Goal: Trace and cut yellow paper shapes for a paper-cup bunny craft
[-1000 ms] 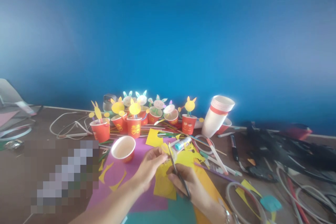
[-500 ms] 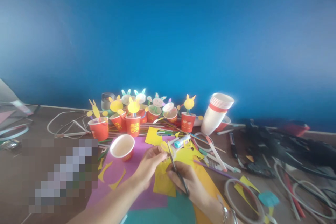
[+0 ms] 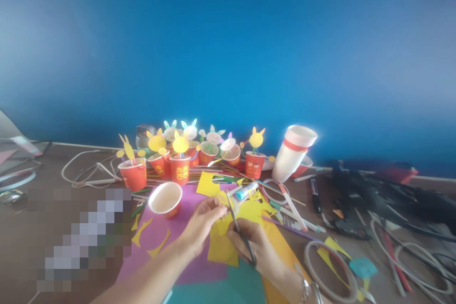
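My left hand (image 3: 206,216) pinches a small piece of yellow paper (image 3: 223,198) between thumb and fingers. In my right hand (image 3: 249,240) are black-handled scissors (image 3: 233,216), their blades upright against that paper's right side. Below both hands lies a larger yellow sheet (image 3: 223,249) with faint drawn outlines. It rests over purple paper (image 3: 192,247), teal paper (image 3: 221,292) and orange paper (image 3: 281,251). A glue stick (image 3: 246,192) lies just beyond the scissor tips. An open paper cup (image 3: 166,199) stands left of my left hand.
Several red paper cups (image 3: 180,171) with paper animal figures stand along the blue wall (image 3: 228,57). A tilted stack of white cups (image 3: 291,154) is at the back right. A black marker (image 3: 315,195), coiled tubing (image 3: 331,270) and cables (image 3: 413,266) lie to the right.
Hands, scissors and paper keep almost the same positions. The whole view has shifted very slightly.
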`<state>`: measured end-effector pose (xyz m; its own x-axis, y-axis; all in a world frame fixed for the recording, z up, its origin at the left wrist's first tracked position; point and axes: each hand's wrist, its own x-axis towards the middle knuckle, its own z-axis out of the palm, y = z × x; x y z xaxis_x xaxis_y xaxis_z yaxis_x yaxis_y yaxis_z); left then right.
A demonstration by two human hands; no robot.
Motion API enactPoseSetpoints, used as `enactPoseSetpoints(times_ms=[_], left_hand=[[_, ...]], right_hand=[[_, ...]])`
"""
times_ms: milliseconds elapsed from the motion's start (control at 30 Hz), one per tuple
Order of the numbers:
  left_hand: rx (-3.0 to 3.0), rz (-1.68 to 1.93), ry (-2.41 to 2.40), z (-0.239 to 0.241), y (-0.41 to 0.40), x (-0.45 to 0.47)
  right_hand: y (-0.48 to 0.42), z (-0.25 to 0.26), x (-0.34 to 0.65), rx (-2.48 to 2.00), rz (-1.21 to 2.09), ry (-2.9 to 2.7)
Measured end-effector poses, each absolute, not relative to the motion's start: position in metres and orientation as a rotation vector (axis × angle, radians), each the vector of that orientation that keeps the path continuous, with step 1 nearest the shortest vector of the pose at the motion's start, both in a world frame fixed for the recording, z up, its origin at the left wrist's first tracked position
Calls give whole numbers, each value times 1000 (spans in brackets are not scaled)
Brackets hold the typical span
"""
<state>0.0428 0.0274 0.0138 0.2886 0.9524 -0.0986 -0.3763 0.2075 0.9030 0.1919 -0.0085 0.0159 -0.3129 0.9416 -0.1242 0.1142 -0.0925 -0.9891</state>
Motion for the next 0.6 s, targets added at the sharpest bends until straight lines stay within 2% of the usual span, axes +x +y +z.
enactPoseSetpoints(times_ms=[600], left_hand=[[1037,1052,857,18,25,43]], right_hand=[[-7,1,194,-1126,1559,-1432]])
